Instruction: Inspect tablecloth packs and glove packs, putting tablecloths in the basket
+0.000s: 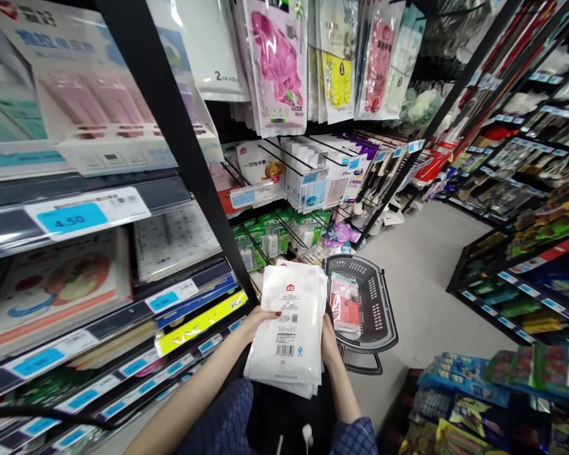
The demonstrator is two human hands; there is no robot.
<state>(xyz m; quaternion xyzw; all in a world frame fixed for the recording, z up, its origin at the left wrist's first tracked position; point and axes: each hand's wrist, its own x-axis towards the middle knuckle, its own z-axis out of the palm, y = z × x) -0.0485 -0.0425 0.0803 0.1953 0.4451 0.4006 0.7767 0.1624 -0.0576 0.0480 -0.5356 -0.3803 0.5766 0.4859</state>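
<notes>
A stack of flat white plastic packets [289, 328], printed with a small red logo and a barcode, is held in front of me, back side up. My left hand [262, 319] grips its left edge, with the thumb on top and the other fingers underneath, out of sight. On the right edge, my right hand [329, 335] closes round the side of the stack, its fingers mostly hidden. A grey shopping basket [377, 303] stands on the floor just beyond my right hand. Inside it lie red and pink packaged gloves [345, 309].
Hanging glove packets [279, 69] and racks of flat packets [308, 174] fill the shelf ahead. Notebooks [175, 243] and price tags line the shelf at left. A display of bagged goods [474, 379] stands at lower right; the grey floor [412, 265] runs between shelves.
</notes>
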